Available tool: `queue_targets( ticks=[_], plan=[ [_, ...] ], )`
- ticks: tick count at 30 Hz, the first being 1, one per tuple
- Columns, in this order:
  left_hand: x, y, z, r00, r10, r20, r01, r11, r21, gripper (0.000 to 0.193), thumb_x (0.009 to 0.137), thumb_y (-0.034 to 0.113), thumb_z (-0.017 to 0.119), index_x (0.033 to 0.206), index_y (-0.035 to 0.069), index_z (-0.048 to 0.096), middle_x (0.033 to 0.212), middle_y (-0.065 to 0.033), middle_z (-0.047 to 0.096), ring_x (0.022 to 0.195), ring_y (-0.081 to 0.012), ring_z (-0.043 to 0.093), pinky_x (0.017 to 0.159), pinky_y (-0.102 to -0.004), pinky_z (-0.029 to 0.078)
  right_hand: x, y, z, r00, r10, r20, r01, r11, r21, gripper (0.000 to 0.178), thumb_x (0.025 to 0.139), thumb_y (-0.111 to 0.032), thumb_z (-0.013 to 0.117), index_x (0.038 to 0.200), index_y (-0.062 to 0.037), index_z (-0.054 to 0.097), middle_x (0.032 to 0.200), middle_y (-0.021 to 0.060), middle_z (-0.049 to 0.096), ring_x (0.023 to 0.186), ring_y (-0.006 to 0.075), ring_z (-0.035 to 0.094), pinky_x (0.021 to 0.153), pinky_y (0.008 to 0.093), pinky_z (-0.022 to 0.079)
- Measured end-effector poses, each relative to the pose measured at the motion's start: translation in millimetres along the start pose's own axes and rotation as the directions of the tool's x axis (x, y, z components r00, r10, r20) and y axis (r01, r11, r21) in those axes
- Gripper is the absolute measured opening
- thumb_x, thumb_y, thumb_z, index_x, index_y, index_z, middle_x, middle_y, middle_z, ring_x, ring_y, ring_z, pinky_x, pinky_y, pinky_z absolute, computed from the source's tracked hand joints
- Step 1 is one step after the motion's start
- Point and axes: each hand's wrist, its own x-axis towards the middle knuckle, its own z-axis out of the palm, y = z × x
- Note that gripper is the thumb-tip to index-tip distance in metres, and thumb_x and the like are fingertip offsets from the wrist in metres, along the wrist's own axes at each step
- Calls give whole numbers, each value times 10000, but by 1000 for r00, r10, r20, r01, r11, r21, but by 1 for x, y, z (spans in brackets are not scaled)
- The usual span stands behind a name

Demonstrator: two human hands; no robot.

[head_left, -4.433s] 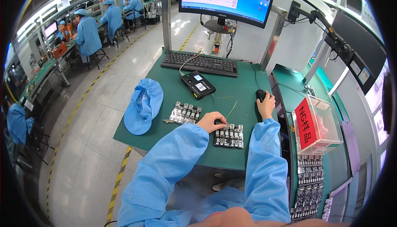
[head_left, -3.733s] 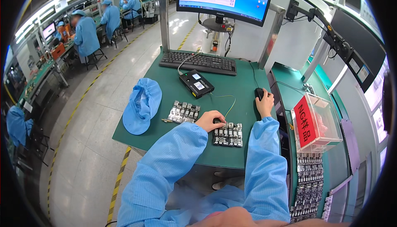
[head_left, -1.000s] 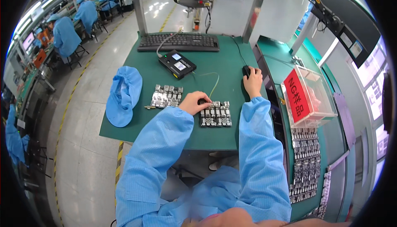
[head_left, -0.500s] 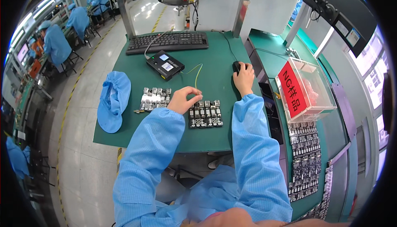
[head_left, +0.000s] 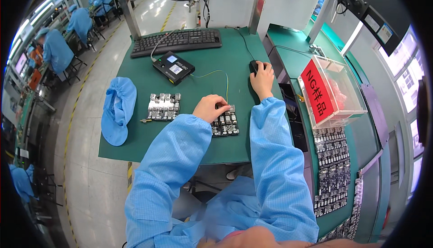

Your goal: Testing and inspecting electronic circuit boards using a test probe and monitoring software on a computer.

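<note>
My left hand [head_left: 209, 108] is over the far part of a circuit board panel [head_left: 228, 128]. Its thumb and fingertips pinch the end of a thin yellow-green cable [head_left: 227, 84], covering the tip and part of the board. That cable runs from a small black programmer box [head_left: 173, 68] with a lit screen. Under my right hand [head_left: 262, 83] lies a black computer mouse [head_left: 254, 67], with the fingers curved over it. A second board panel [head_left: 163, 106] lies left of my left hand.
Behind the box is a black keyboard [head_left: 177, 42]; a blue cloth cap [head_left: 118, 111] lies at the left edge. On the right bench stand a clear box [head_left: 347, 90] with a red label and rows of board panels [head_left: 333, 169]. Several people sit far left.
My left hand has moved rightward across the board panel with the cable end, now covering more of it. My right hand stays on the mouse. The whole view has shifted slightly.
</note>
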Motion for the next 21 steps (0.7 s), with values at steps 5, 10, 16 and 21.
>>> queue_targets(
  ticks=[5,10,16,21],
  plan=[
    [-1,0,1,987,152,-50,-141,974,178,200,765,211,705,793,22,646,775,-100,632,741,-249,604,680,-335,485,1,1,1,999,-32,-20,32,999,-11,459,705,-152,630,1149,-111,521,1162,146,461,1021,346,482,819,447,427],
    [-1,2,0,991,130,-35,-124,983,138,181,773,228,686,792,52,649,806,-97,643,788,-271,608,714,-359,480,1,-2,-2,1000,-20,-5,20,1000,8,457,707,-148,621,1151,-108,520,1164,149,462,1038,357,483,830,451,427],
    [-4,3,1,992,123,-23,-118,979,168,168,783,235,678,795,71,642,819,-80,634,817,-264,597,738,-366,472,0,-2,-2,1000,-4,-3,4,1000,4,460,709,-120,614,1160,-116,517,1174,146,451,1032,358,479,843,450,425],
    [-4,3,3,985,170,-29,-160,963,218,172,772,244,682,762,81,628,787,-65,617,798,-253,584,718,-371,471,0,-1,-1,1000,-13,-16,13,1000,5,456,710,-119,614,1156,-114,518,1170,140,451,1037,354,477,844,448,425]
  ],
)
